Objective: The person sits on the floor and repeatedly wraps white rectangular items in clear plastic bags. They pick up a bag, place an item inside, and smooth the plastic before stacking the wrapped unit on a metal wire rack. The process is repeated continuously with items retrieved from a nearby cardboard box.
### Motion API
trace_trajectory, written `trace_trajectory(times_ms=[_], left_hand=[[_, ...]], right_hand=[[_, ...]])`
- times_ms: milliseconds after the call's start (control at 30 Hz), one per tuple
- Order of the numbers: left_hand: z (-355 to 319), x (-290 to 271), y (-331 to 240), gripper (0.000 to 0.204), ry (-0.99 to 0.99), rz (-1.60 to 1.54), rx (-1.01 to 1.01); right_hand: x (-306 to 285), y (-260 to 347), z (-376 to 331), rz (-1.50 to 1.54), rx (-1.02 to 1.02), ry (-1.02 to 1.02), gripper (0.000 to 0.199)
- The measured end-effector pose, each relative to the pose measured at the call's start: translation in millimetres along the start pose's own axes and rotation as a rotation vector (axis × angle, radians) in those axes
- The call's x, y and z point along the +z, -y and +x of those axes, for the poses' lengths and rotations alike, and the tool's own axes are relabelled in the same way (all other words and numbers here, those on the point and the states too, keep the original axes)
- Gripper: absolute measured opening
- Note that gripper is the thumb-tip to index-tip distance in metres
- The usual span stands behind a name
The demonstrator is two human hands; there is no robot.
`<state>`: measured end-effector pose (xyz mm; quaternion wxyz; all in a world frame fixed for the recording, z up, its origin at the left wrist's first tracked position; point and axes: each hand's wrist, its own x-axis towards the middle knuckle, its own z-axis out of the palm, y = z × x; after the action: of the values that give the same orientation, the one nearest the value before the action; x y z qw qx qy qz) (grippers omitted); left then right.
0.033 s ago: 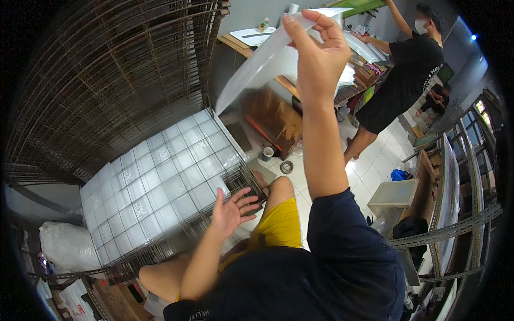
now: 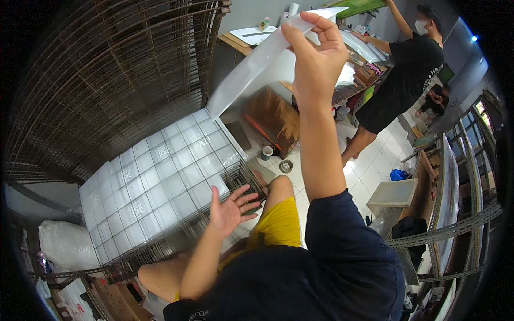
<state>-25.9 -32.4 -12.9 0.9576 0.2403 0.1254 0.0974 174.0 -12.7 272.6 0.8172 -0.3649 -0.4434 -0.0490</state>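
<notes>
Right hand [image 2: 321, 61] pinches translucent sheet [image 2: 250, 67]; long axis runs 2-to-8 o'clock, hanging toward 8; left hand [image 2: 229, 211] farther off, splayed, empty, at sheet's 6 o'clock.

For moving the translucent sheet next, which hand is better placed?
Probably the right hand: it is raised and pinches the translucent sheet near its upper end. The left hand is open and empty, lower in view and apart from the sheet.
</notes>
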Motion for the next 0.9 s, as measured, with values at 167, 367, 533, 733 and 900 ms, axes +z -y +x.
trace_trajectory(times_ms=[167,367,533,733,900], left_hand=[[-14.2,-12.4,-1.5,0.116,0.009,-0.308,0.119],[-51.8,-44.0,-4.2,0.111,-0.062,-0.498,0.415],[-99.9,-94.9,6.6,0.054,-0.189,-0.379,0.484],[-123.2,-124.1,14.6,0.031,-0.611,-0.426,0.592],[-170.1,-143.6,1.6,0.021,-0.782,-0.479,0.723]], right_hand=[[-13.3,-0.5,-36.9,0.251,0.257,0.014,0.033],[-45.8,2.0,-73.3,0.123,0.562,0.152,0.032],[-61.2,-6.0,-96.2,0.067,0.663,0.428,0.056],[-74.1,-27.7,-144.6,-0.069,0.909,0.325,0.043],[-101.3,-103.3,-201.5,0.044,1.13,0.343,0.028]])
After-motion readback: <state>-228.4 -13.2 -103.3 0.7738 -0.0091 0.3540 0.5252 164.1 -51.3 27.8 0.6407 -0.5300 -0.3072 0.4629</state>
